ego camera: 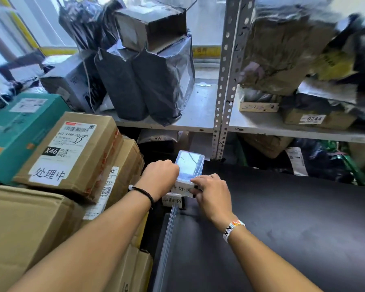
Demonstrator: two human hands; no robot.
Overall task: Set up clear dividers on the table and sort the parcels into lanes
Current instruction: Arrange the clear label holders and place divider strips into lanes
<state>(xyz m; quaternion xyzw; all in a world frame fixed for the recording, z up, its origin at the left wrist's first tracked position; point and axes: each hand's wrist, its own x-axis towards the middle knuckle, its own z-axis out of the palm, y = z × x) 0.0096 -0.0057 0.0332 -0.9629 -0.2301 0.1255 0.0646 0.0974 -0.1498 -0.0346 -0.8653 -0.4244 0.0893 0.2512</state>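
- Your left grip curls round the divider and your right grip pinches its labelled base, at the counter's far left edge.
- Release it while it looks tilted and it may topple towards the boxes.
- Your right forearm could knock the standing divider beside it.

Clear labelled divider aslant atop edge-on divider, black table's left edge.

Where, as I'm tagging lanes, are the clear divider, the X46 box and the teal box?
clear divider (190,165): head view, its glossy upper panel.
X46 box (72,144): head view, its white shipping label.
teal box (19,127): head view, its top face.
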